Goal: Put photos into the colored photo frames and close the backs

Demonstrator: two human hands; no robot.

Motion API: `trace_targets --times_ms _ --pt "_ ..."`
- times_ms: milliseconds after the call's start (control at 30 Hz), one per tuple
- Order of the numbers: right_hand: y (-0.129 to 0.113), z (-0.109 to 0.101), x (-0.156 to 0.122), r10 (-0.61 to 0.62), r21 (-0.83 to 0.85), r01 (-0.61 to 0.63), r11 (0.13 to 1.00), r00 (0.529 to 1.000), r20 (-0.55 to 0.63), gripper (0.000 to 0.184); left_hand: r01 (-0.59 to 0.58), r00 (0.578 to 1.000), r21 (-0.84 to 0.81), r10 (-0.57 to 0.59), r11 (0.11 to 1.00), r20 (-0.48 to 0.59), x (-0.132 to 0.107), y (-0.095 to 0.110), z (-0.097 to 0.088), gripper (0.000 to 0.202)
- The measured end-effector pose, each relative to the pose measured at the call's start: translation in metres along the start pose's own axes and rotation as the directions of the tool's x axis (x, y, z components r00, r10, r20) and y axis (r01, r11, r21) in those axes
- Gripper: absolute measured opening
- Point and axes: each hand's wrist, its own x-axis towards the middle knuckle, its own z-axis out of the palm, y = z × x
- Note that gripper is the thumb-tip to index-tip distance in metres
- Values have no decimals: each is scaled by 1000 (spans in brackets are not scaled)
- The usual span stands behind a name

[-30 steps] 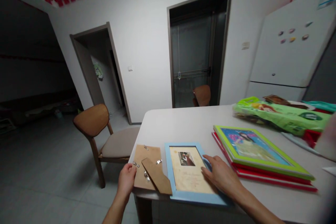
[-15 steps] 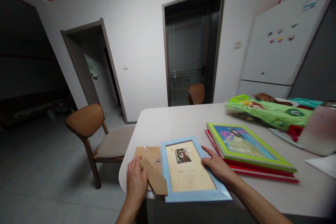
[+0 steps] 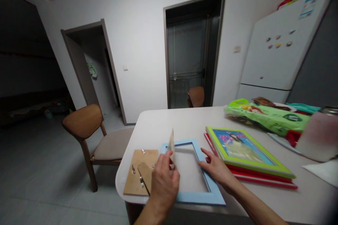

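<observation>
My left hand (image 3: 165, 175) pinches a thin printed sheet (image 3: 171, 144), lifted upright and seen nearly edge-on. Under it lies a light-blue picture frame (image 3: 199, 198) on the table, its opening showing the white tabletop. My right hand (image 3: 215, 168) grips the frame's right bar, thumb at the inner edge and index finger stretched along it; the other fingers are partly hidden. Left of the frame lies a brown backing board (image 3: 130, 184) with small metal clips and a stand leg (image 3: 144, 175), partly covered by my left hand.
Right of the blue frame, a green picture frame (image 3: 277, 167) lies on a red one (image 3: 264, 183). Beyond are a green plastic package (image 3: 274, 116) and a pinkish jar (image 3: 317, 137). A wooden chair (image 3: 83, 121) stands left of the white table (image 3: 155, 123).
My left hand has moved right from the backing board and lifted the printed sheet out of the blue frame. The board now lies with more of it showing. My right hand stays at the frame.
</observation>
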Motion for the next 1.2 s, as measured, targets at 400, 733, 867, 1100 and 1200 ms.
trace_targets --times_ms 400,733,867,1100,1200 --pt "30 12 3 -162 -640 89 764 985 -56 49 329 944 183 -323 926 -63 -47 -84 -31 30" --pt "15 21 -3 -362 -551 275 788 930 -54 45 270 958 410 -284 871 -29 -46 -78 -40 27" --pt "0 54 -9 -198 -143 205 968 978 65 50 207 975 359 -223 910 4 -44 -71 -35 32" --pt "-39 94 -13 -61 461 -95 882 948 312 53 86 974 175 -120 981 195 -37 -58 0 62" --pt "-66 85 -22 -166 589 -16 808 953 254 50 73 996 11 -73 997 51 -21 -48 1 50"
